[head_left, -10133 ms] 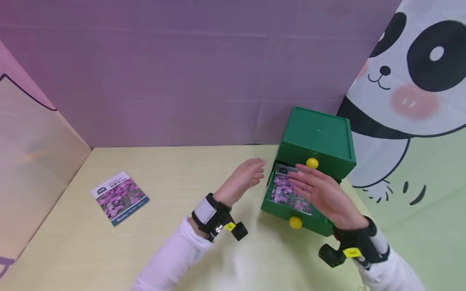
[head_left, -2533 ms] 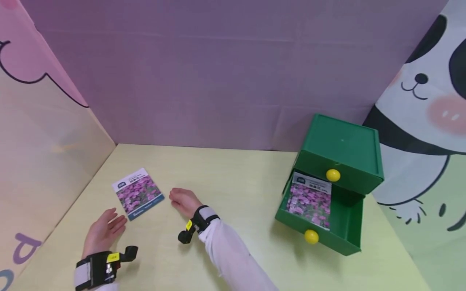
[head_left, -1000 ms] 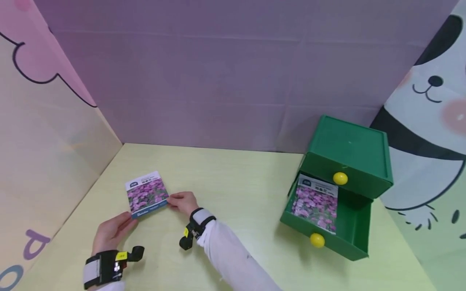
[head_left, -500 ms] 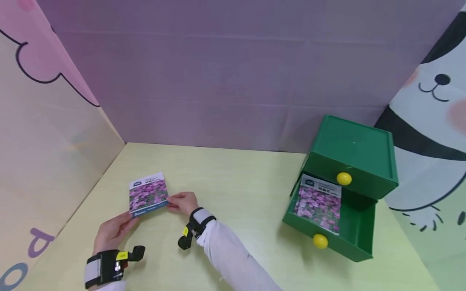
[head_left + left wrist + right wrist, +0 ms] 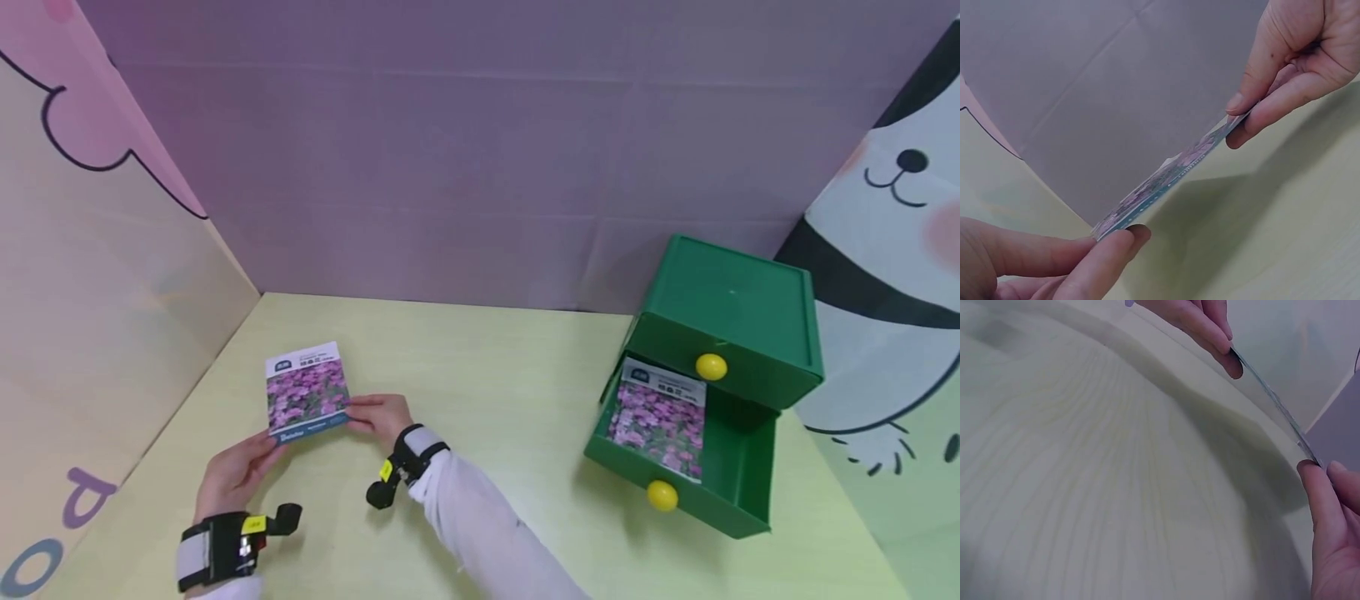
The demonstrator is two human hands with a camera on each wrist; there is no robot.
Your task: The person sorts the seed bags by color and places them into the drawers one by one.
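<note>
Left hand (image 5: 234,472) pinches near corner of seed packet (image 5: 307,390); right hand (image 5: 381,414) pinches its right edge. Packet now lifted clear of worktop (image 5: 495,400), tilted up; half second ago lower. Far right of packet: green drawer box (image 5: 723,333), bottom drawer (image 5: 738,492) open, second packet (image 5: 660,419) inside.

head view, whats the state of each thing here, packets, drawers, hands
seed packet on the left: lifted off the table, pinched at two edges
left hand: pinches the packet's near left corner
right hand: pinches the packet's right edge
lower drawer: pulled open
second seed packet: lies flat inside the open drawer
upper drawer: pushed in
green drawer box: upright on the table
</note>
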